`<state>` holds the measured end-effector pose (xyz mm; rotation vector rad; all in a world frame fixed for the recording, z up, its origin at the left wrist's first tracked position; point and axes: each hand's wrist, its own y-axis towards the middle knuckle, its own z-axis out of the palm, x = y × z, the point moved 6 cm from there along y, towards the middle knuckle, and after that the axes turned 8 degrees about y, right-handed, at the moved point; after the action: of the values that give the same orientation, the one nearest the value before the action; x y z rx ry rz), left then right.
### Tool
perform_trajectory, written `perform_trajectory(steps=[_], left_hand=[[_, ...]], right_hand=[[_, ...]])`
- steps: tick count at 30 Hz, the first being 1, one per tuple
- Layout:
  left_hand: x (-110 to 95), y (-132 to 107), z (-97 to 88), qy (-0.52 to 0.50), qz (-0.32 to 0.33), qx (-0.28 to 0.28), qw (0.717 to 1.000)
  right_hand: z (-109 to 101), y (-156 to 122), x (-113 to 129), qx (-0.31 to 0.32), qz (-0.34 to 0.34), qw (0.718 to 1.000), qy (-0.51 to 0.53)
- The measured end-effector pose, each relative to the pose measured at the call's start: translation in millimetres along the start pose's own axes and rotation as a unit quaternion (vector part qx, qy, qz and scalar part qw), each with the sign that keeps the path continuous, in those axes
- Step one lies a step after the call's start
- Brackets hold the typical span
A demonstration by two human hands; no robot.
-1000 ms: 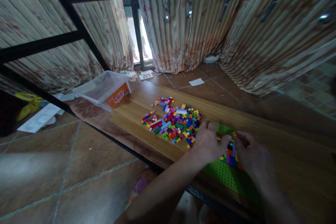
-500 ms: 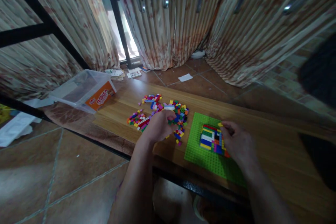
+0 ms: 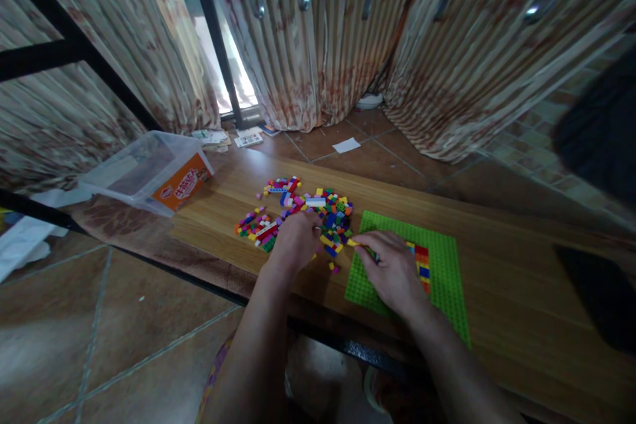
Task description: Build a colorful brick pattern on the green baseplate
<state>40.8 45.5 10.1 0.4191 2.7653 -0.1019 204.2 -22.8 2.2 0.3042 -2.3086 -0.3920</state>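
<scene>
My left hand [image 3: 298, 238] is at the near side of a pile of loose toy bricks [image 3: 330, 220], its fingers curled in a pinch; what they hold, if anything, is too small to make out. My right hand [image 3: 392, 265] pinches a yellow toy brick [image 3: 352, 242] between thumb and fingertips, at the left edge of the green baseplate [image 3: 447, 262]. Under that hand, a patch of colourful bricks [image 3: 423, 266] sits on the baseplate, partly hidden, with only its right side and top showing.
A clear plastic box [image 3: 149, 172] with an orange label stands at the table's left end. On the right of the wooden table [image 3: 511, 278] lies a dark flat object [image 3: 596, 291]. Striped curtains [image 3: 318, 46] hang behind, and a white paper [image 3: 346, 145] lies on the tiled floor.
My right hand has moved left from the brick patch to the baseplate's left edge with the yellow brick. My left hand stays at the pile, its fingers curled closer. The view has shifted slightly.
</scene>
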Motion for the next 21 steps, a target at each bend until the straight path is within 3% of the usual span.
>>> perform_trajectory(steps=[5,13,21], left_hand=[[7.2,-1.7,1.2,0.0,0.006,-0.017,1.0],[0.5,-10.9,3.7,0.037,0.02,0.002,0.999],[-7.5,-15.1,6.3,0.069,0.026,-0.017,0.997]], right_hand=[[22.6,1.4,7.1,0.052,-0.014,0.998,-0.019],[25.3,-0.5,4.2,0.071,0.015,0.997,0.012],[29.2,1.5,-1.1,0.055,0.045,0.997,-0.035]])
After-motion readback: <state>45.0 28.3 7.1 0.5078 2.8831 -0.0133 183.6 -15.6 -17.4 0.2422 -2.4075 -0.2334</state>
